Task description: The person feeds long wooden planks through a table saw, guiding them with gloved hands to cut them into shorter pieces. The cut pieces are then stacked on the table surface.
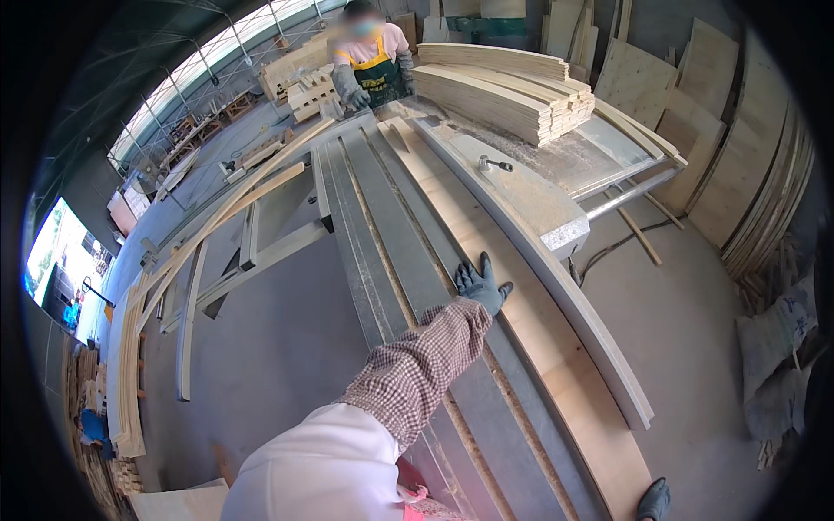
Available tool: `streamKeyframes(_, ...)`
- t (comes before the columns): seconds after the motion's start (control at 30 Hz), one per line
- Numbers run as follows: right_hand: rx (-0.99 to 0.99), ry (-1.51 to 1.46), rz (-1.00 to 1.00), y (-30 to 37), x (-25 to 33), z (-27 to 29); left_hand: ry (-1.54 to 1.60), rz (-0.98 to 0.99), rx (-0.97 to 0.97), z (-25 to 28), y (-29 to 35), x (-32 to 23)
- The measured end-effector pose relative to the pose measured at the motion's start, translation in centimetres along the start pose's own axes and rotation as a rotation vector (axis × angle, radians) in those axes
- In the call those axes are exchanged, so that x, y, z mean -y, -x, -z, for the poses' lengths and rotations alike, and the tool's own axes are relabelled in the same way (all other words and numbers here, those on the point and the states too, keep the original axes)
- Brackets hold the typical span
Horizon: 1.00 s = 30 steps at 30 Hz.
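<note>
A long, pale wooden board point(556, 365) lies on the grey slotted machine table point(382, 208), alongside a straight metal fence point(556, 286). My left hand point(482, 285), in a dark grey glove, rests palm down on the board's left edge, its fingers spread and its thumb out to the right. The checkered sleeve covers that forearm. At the bottom right, my right hand point(653, 501), gloved too, is curled at the near end corner of the same board. Only its upper part shows; the picture's rim cuts off the rest.
Across the machine a masked person point(375, 65) in gloves and apron stands at its far end. Stacked wooden strips point(504, 95) lie right of them. A metal rail point(630, 191) juts out at right, above a cable. Sheets point(638, 82) lean along the wall; long strips point(234, 195) lie left.
</note>
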State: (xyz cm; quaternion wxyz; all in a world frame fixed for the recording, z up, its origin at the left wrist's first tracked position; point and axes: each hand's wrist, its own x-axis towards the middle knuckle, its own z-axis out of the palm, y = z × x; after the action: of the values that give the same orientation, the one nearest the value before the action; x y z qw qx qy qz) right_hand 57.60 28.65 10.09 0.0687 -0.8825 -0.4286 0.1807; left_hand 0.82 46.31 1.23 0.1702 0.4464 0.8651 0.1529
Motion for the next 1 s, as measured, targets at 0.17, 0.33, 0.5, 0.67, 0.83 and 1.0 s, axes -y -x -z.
streamKeyframes(0.17,-0.227,0.281,0.264,0.5,3.5,-3.6,-0.034,-0.039,-0.044,-0.8,-0.5,1.5)
streamKeyframes(0.33,-0.189,0.35,0.119,-0.7,2.1,-4.0,-0.014,-0.227,-0.083,-3.3,8.5,-2.0)
streamKeyframes(0.5,-0.378,0.019,0.306,1.1,3.5,-3.7,-0.086,-0.086,0.014,-1.5,8.4,-2.6)
streamKeyframes(0.67,-1.129,0.3,0.654,6.9,-1.5,-3.8,0.009,-0.114,0.141,-0.4,7.7,-2.8)
streamKeyframes(0.83,-0.525,-0.16,-0.147,10.5,-4.1,-6.2,0.041,-0.173,0.237,1.1,7.2,-1.7)
streamKeyframes(1.0,0.045,-0.616,-0.146,4.9,-5.1,-9.2,0.11,-0.272,0.373,1.4,5.8,-0.3)
